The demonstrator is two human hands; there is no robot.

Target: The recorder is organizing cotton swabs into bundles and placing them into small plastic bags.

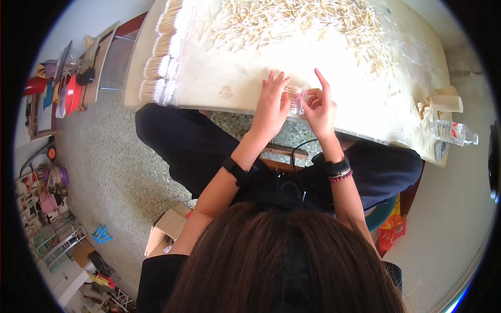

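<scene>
Both my hands meet at the near edge of a pale table [224, 78]. My left hand [271, 104] and my right hand [319, 107] hold a small clear plastic packet [296, 99] between them, with what look like thin pale sticks inside. My right index finger points up. A wide loose heap of thin wooden sticks [308, 23] with white tips spreads over the far part of the table. Filled clear packets of the same sticks [159, 57] lie stacked in a row along the table's left edge.
A clear water bottle [453, 132] lies at the table's right end beside small cardboard pieces [443, 101]. An open cardboard box [167, 229] stands on the speckled floor by my left side. Cluttered shelves and a red basin [72, 95] line the left wall.
</scene>
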